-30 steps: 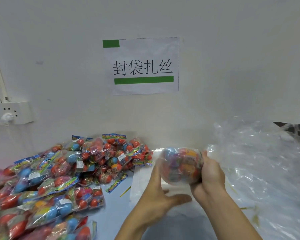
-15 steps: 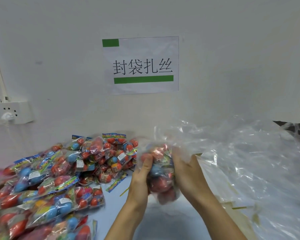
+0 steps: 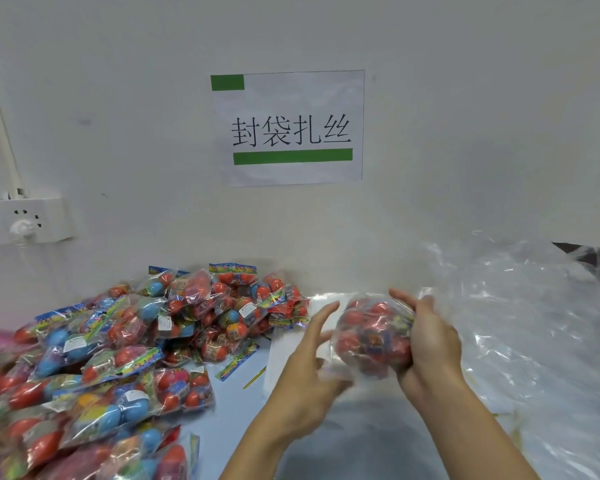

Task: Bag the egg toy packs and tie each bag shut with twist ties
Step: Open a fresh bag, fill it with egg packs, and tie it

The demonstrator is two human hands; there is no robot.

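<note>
Bagged egg toy pack [image 3: 373,336]: rounded bundle, blurred, no clear long axis, held above table [image 3: 229,396] | right hand [image 3: 426,344]: fingers curled round its right side | left hand [image 3: 309,368]: fingers straight, apart, beside it | loose pack pile [image 3: 125,341]: left | clear bags [image 3: 534,323]: right | yellow twist tie [image 3: 254,377]: on table.

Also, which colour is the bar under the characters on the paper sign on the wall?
Green. The bar on the paper sign shows best in the head view.
</note>
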